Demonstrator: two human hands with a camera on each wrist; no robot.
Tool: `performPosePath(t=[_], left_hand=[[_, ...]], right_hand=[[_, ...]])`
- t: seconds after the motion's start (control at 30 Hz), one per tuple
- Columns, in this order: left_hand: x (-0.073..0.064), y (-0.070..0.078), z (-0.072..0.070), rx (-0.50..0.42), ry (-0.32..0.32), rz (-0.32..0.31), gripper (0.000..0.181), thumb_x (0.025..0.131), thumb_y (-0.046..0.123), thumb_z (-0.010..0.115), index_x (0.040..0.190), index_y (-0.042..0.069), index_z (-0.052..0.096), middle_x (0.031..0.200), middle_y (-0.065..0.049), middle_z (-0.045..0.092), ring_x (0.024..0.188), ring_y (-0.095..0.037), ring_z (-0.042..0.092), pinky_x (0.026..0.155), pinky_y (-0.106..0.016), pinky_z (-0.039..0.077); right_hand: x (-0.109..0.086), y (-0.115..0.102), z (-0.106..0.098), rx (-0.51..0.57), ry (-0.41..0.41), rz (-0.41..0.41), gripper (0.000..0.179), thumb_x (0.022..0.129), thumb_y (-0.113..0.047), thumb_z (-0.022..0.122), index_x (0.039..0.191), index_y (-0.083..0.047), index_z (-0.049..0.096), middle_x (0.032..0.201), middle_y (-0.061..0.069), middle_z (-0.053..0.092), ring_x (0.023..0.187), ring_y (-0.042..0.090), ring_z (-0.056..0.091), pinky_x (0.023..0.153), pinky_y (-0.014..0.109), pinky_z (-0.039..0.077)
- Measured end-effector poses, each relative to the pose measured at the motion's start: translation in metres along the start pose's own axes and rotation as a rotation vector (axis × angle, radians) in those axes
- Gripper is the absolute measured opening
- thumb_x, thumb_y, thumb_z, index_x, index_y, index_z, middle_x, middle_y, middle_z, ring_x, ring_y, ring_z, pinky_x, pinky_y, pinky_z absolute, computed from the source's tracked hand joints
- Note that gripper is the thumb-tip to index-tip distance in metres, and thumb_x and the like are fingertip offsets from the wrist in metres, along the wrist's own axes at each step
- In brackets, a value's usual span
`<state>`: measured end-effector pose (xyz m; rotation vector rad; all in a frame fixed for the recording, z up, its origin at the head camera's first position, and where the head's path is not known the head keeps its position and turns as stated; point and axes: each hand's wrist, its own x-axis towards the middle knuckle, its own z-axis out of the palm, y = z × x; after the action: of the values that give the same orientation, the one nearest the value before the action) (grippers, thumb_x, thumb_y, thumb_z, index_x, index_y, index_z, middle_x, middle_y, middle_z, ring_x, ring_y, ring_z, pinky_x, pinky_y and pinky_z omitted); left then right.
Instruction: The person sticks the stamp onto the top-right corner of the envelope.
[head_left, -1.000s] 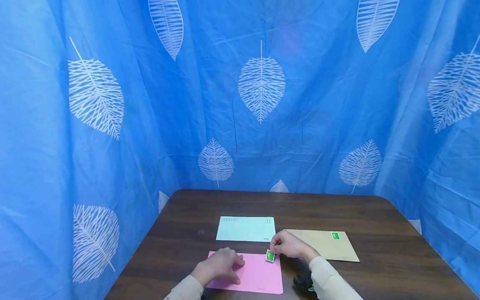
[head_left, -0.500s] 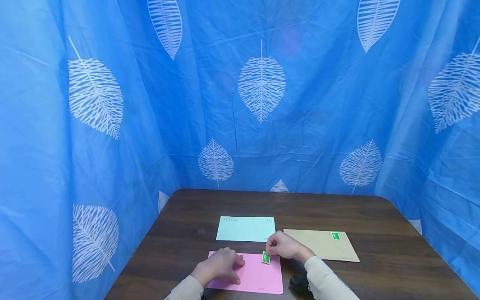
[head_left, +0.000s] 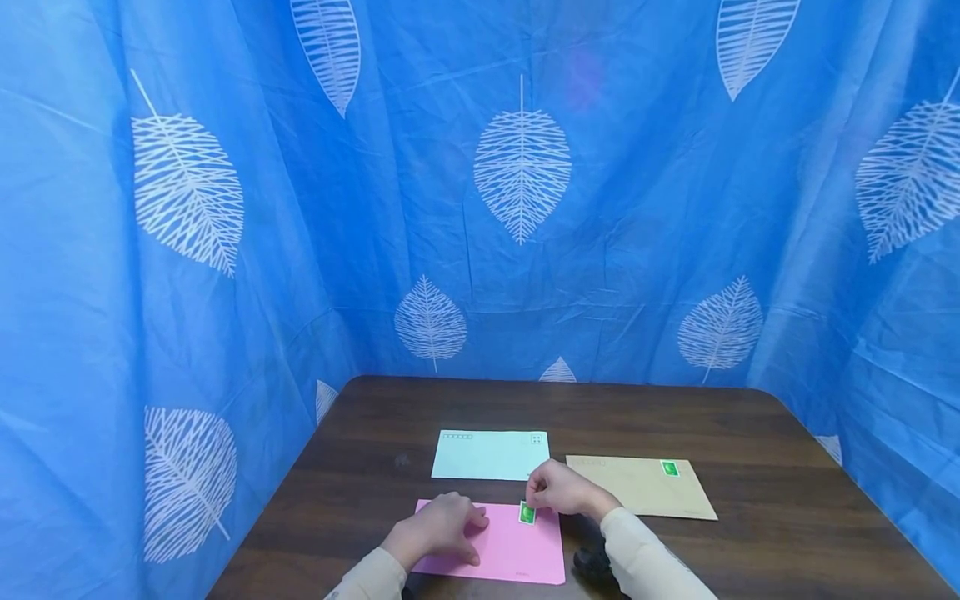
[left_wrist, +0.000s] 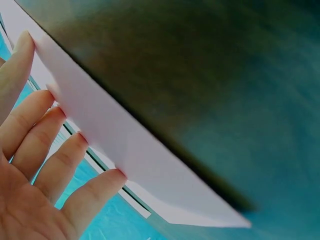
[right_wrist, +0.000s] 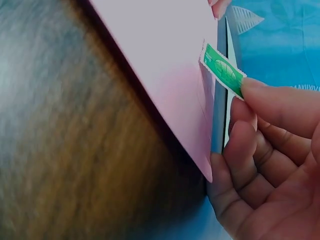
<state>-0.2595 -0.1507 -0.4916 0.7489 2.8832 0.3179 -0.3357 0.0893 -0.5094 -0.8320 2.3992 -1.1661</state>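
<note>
Already done, as I judge it: the tan envelope [head_left: 637, 496], which carries a mounted stamp [head_left: 670, 469], green, at its far right corner.
Under way: the pink envelope [head_left: 521, 554], nearest me on the counter [head_left: 757, 475]. The held stamp [head_left: 527, 513] is tilted over its far right corner, not yet flat; I cannot tell whether its free end touches the paper.
Left over, by my reading: the mint envelope [head_left: 491, 456], farther back, which shows only a printed box [head_left: 536, 439] at its far right corner and no stamp.
How far along: I would call it one envelope finished, one in hand, one not begun.
My right hand [head_left: 566, 490]: thumb and fingertip together, pinching the held stamp by one end.
My left hand [head_left: 444, 533]: thumb and fingers apart, resting on the left part of the pink envelope, gripping nothing that I can see.
Envelopes: three, one each of tan, pink and mint.
Stamps: two that I can see, one mounted and one held; both are green with white borders.
Dark object [head_left: 591, 564]: one, just beside my right sleeve [head_left: 648, 558]; I cannot tell what it is.
</note>
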Motion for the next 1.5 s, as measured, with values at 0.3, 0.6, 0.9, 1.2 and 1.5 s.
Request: performPosePath(t=[0.3,0.6,0.9,1.2,1.5], left_hand=[[0.0,0.0,-0.002,-0.014,-0.003,-0.007,0.048,0.069,0.034,0.091,0.114,0.022,0.078,0.124,0.0,0.072,0.113,-0.021,0.068,0.092,-0.028,0.055],[0.0,0.0,-0.003,-0.007,0.006,0.007,0.047,0.068,0.033,0.091,0.112,0.02,0.078,0.123,-0.001,0.072,0.107,-0.02,0.07,0.086,-0.026,0.054],[-0.004,0.003,-0.002,-0.022,-0.006,-0.016,0.049,0.069,0.032,0.091,0.114,0.02,0.077,0.125,0.0,0.072,0.112,-0.021,0.069,0.094,-0.03,0.055],[-0.003,0.002,-0.002,0.005,-0.021,-0.01,0.048,0.07,0.035,0.09,0.114,0.02,0.078,0.124,0.0,0.072,0.108,-0.02,0.069,0.088,-0.027,0.054],[-0.004,0.003,-0.005,-0.006,-0.024,-0.009,0.045,0.071,0.034,0.09,0.112,0.021,0.078,0.12,-0.002,0.074,0.086,-0.008,0.064,0.075,-0.023,0.048]], right_hand=[[0.005,-0.001,0.004,-0.09,0.029,-0.026,0.017,0.088,0.0,0.069,0.074,-0.009,0.07,0.068,-0.005,0.062,0.058,0.009,0.051,0.051,0.024,0.043],[0.004,-0.004,0.007,-0.157,0.046,-0.039,0.017,0.087,0.0,0.068,0.073,-0.009,0.069,0.067,-0.005,0.061,0.059,0.008,0.051,0.052,0.022,0.041],[0.002,-0.005,0.015,-0.176,0.06,-0.027,0.017,0.086,0.002,0.068,0.072,-0.007,0.069,0.066,-0.003,0.061,0.058,0.009,0.051,0.051,0.022,0.04],[0.001,-0.007,0.017,-0.201,0.067,-0.037,0.019,0.086,0.003,0.067,0.07,-0.007,0.068,0.063,-0.005,0.058,0.056,0.007,0.05,0.05,0.021,0.04],[0.002,-0.01,0.017,-0.219,0.062,-0.036,0.018,0.086,0.004,0.068,0.071,-0.007,0.068,0.066,-0.002,0.062,0.058,0.01,0.053,0.051,0.023,0.043]])
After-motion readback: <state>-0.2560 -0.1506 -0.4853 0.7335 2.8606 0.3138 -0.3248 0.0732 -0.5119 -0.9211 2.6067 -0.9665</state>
